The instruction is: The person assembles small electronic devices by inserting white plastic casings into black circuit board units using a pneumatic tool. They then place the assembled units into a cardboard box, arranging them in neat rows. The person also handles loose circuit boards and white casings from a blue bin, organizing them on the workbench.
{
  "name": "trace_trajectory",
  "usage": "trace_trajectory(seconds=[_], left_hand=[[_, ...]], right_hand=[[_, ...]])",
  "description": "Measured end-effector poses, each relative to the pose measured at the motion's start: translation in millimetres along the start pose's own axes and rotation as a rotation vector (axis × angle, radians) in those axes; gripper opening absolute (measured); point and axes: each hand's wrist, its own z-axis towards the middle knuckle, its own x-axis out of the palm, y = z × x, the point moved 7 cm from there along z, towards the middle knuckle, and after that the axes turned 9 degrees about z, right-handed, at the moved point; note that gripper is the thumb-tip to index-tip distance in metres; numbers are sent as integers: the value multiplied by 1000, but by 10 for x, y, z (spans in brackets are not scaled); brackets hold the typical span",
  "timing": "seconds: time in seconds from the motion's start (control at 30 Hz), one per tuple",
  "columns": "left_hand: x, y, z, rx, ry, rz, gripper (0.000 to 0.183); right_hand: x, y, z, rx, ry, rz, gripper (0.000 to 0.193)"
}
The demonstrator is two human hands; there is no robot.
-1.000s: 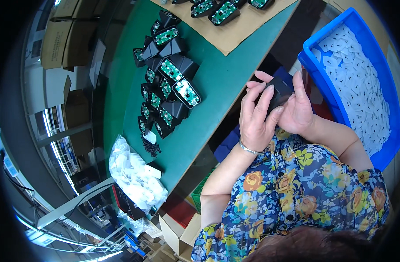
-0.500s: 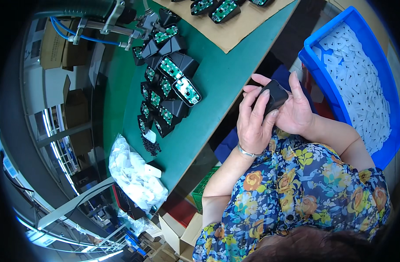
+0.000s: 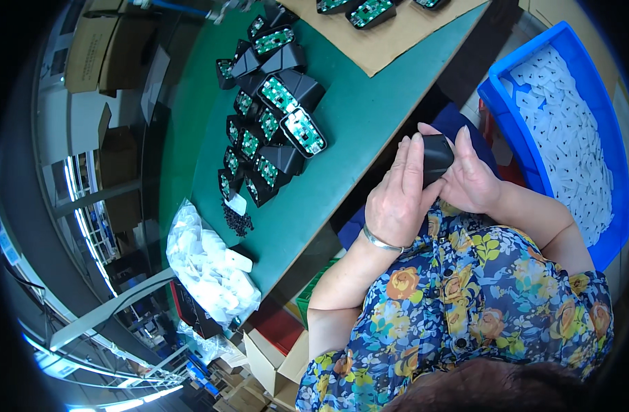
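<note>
A black plastic housing (image 3: 436,159) is between my two hands, in front of my chest and just off the table's near edge. My left hand (image 3: 399,189), with a bangle at the wrist, presses its straightened fingers along the housing's left side. From the right, my right hand (image 3: 471,177) cups it, palm against it and thumb raised. The fingers partly cover the housing, so its far side is hidden. Closest to it on the green table are several similar black housings (image 3: 304,132) with green circuit boards showing.
Small black parts (image 3: 237,221) lie heaped by the housings. A clear bag of white pieces (image 3: 208,264) sits at the table's near left corner. Cardboard (image 3: 369,58) bearing more housings covers the far end. A blue bin (image 3: 517,127) of white pieces stands at right.
The housing has turned more upright between my hands. My left fingers, bent over it before, now lie straight and together along its side. The whole view has shifted slightly.
</note>
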Motion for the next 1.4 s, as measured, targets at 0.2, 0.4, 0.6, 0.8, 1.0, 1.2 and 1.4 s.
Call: trace_trajectory(seconds=[0.2,0.4,0.6,0.8,1.0,1.2,1.4], left_hand=[[112,259,-162,-295,19,-1226,65],[111,322,-158,-244,-14,-1315,59],[144,389,-179,-301,-87,-1350,47],[151,467,-263,-339,-168,-1316,42],[68,461,-267,-379,-209,-1379,41],[-124,498,-230,-387,-320,-1304,42],[-107,492,-341,-312,-265,-1343,44]], right_hand=[[242,117,43,-82,215,-876,61],[387,117,81,-204,139,-1105,50],[394,52,92,-213,166,-1210,56],[452,31,103,-147,226,-1378,60],[755,276,290,-39,337,-1301,72],[860,70,392,-25,336,-1282,56],[788,-61,313,-104,317,-1316,52]])
